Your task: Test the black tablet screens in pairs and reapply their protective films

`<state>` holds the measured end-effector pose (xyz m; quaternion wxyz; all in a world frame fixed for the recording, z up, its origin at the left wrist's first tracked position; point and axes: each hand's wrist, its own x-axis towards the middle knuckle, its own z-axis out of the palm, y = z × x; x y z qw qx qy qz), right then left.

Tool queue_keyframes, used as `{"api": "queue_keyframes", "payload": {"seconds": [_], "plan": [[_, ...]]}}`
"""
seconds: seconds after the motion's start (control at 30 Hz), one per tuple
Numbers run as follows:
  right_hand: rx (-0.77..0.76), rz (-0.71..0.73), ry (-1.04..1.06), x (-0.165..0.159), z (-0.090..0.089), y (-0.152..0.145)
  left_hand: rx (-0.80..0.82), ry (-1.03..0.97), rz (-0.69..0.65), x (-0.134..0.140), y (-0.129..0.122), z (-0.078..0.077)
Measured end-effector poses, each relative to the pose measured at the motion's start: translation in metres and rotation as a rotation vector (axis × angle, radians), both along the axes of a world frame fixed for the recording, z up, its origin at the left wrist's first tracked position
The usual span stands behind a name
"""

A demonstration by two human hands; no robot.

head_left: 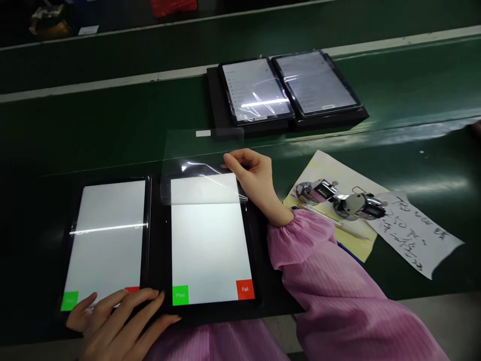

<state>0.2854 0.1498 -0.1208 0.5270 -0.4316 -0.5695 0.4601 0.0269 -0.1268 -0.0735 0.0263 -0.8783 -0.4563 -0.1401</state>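
Note:
A tablet (208,250) with a lit white screen lies in front of me; a green Pass box and a red Fail box show along its lower edge. My right hand (259,180) pinches the right edge of a clear screen film (201,150). This film is lifted and curled over the tablet's upper part, with a small white label near its far edge. To the left lies a second tablet (107,260), also white-screened. Across its bottom edge rests my left hand (116,323), fingers stretched out and apart, partly covering its red box.
Two more tablets (257,90) (317,82) lie on black boxes farther back. At right, two metal tally counters (317,191) (358,205), a pen (338,220) and handwritten paper (423,235) lie on the green surface (413,170). A pale strip (150,77) runs behind.

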Motion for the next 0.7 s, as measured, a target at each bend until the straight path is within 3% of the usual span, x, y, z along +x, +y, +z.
{"api": "queue_keyframes", "payload": {"seconds": [0.13, 0.37, 0.53, 0.7], "plan": [[0.014, -0.004, 0.017, 0.001, 0.000, 0.004, -0.045, 0.007, 0.014, 0.000, 0.000, 0.002], [0.006, 0.025, -0.015, 0.004, -0.002, 0.014, -0.066, 0.062, -0.088, -0.012, 0.003, 0.000], [0.019, 0.031, -0.020, 0.004, -0.004, 0.018, -0.009, 0.068, -0.147, -0.012, 0.010, 0.001], [0.005, 0.020, -0.033, 0.005, -0.003, 0.019, 0.018, 0.050, -0.121, -0.009, 0.011, -0.005]]}}
